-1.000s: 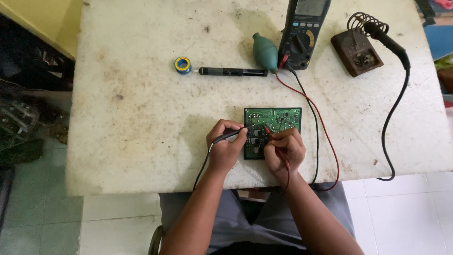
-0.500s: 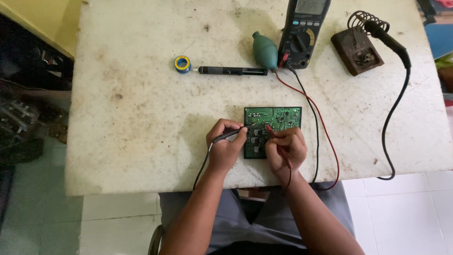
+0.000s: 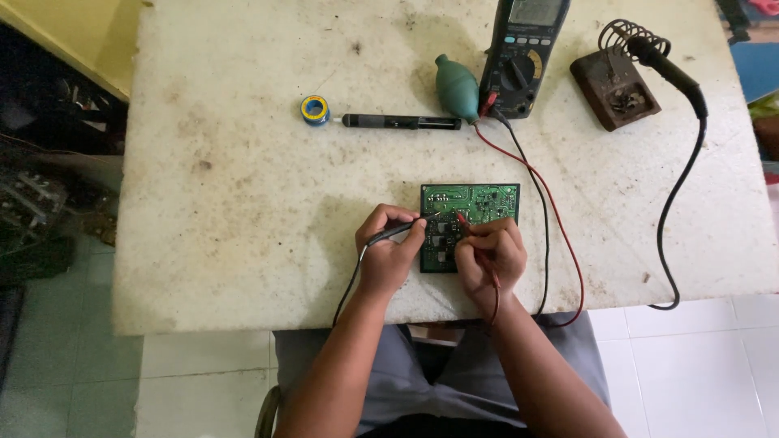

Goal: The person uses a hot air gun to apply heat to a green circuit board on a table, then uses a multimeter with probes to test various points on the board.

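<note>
At the near edge of a stained white worktable (image 3: 243,203), a green circuit board (image 3: 479,201) is lying flat, and both test leads are already applied to it. A black probe (image 3: 395,233) is pinched in the left hand (image 3: 387,253), its tip laid on the board; a red probe (image 3: 464,223) is gripped in the right hand (image 3: 489,258) just beside it. Probing appears under way; what remains cannot be judged. Farther back, a solder spool (image 3: 315,109), a black desoldering pump (image 3: 402,122), a teal rubber blower (image 3: 457,79), the wired multimeter (image 3: 523,53) and a soldering iron (image 3: 667,65) in its stand (image 3: 613,85) lie untouched.
</note>
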